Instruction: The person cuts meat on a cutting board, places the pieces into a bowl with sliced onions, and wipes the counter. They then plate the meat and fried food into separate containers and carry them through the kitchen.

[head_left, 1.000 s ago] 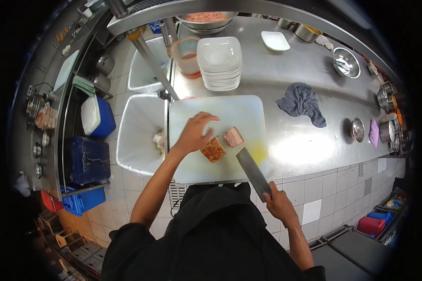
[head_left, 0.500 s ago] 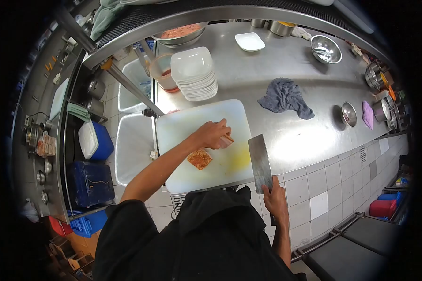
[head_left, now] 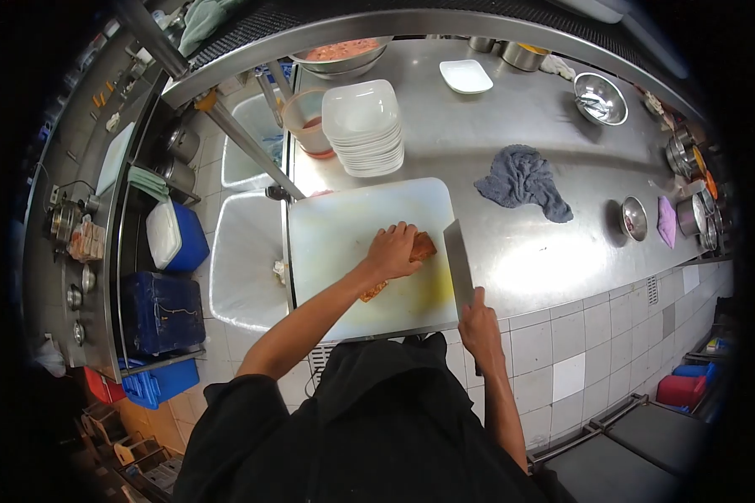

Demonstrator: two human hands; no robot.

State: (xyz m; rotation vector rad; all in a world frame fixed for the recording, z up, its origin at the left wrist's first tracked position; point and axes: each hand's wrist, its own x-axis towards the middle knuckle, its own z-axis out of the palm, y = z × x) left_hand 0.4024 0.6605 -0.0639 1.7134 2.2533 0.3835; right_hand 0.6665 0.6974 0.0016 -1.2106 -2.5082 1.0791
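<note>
On the white cutting board (head_left: 335, 218), my left hand (head_left: 393, 251) is closed over a browned slab of crispy pork belly (head_left: 424, 246), its fingers wrapped across the left end. A second pork piece (head_left: 375, 291) lies below it, mostly covered by my wrist. My right hand (head_left: 481, 327) grips the handle of a cleaver (head_left: 459, 261). Its broad blade stands edge-on along the right rim of the board, a short gap to the right of the pork.
A tall stack of white square dishes (head_left: 365, 126) stands behind the board, beside a plastic tub (head_left: 306, 121). A grey cloth (head_left: 524, 183) and a small metal bowl (head_left: 633, 218) lie to the right on the steel table. Lined bins (head_left: 247, 260) stand left; a shelf rail (head_left: 411, 27) crosses overhead.
My left hand has set the pork slab down on the board, browned side showing, and moved slightly lower. The cleaver has turned from flat to nearly edge-on and come nearer the board.
</note>
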